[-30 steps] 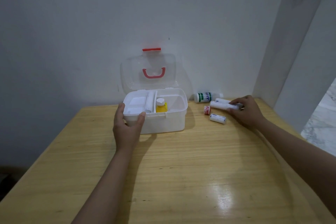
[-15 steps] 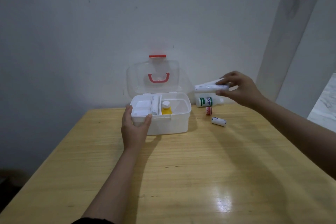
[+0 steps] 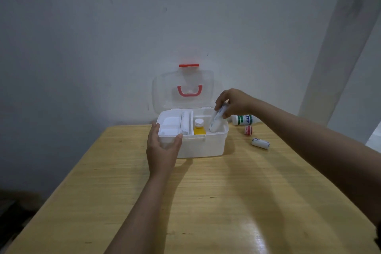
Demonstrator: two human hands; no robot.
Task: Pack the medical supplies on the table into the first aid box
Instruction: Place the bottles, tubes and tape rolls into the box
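Left hand: my left hand [image 3: 161, 146] grips the front left corner of the first aid box [image 3: 203, 146], thumb on the left wall, fingers wrapped over the front rim.
Right hand: my right hand [image 3: 234, 102] is clamped on the upper end of a white tube [image 3: 216, 120], holding it tilted, lower end down inside the box's right compartment.
Hands together or apart: apart, one at each side of the box.
First aid box: white, open, standing at the far middle of the desk [image 3: 206, 202] close to the wall [image 3: 103, 47].
Lid: the clear lid [image 3: 183, 86] stands upright behind the box, with a red handle [image 3: 189, 91] on it and a red latch [image 3: 189, 65] at its top edge.
Inside, left: a white tray insert [image 3: 170, 125] with shallow sections.
Inside, middle: a long white piece [image 3: 185, 122] lies front to back beside the tray; I cannot tell what it is.
Inside, right: a yellow bottle [image 3: 199, 127] with a white cap stands upright, just left of the tube.
On the desk, right of the box: a white bottle with a green label [image 3: 244, 119] lies on its side by the wall.
Nearer: a small red-and-white roll [image 3: 248, 130].
Nearest: a white roll [image 3: 260, 143] lying on its side, apart from the others.
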